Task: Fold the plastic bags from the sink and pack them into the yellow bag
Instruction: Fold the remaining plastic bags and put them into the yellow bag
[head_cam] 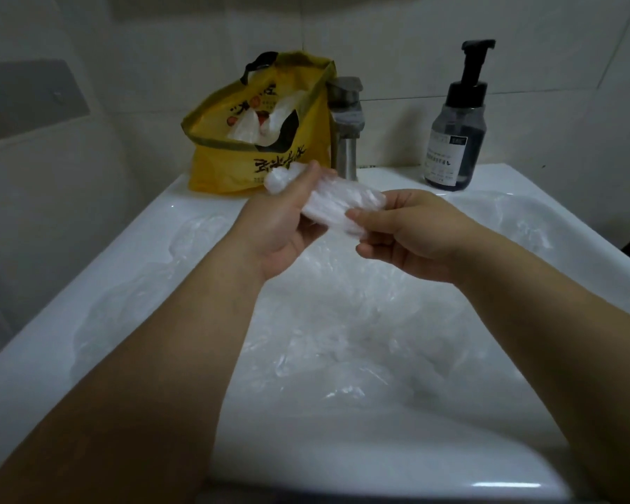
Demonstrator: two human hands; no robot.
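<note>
A folded clear plastic bag (pixel 337 207) is held in the air above the white sink (pixel 88 285), just in front of the yellow bag (pixel 226 165). My left hand (pixel 284 227) grips its left end with fingers wrapped over it. My right hand (pixel 408 234) pinches its right end between thumb and fingers. The yellow bag stands open at the sink's back left corner, with white plastic bags showing inside. Several loose clear plastic bags (pixel 342 329) lie crumpled in the sink basin below my hands.
A steel tap (pixel 346 129) rises right of the yellow bag. A dark pump soap bottle (pixel 455 132) stands on the back rim at the right. Tiled walls close in behind and to the left.
</note>
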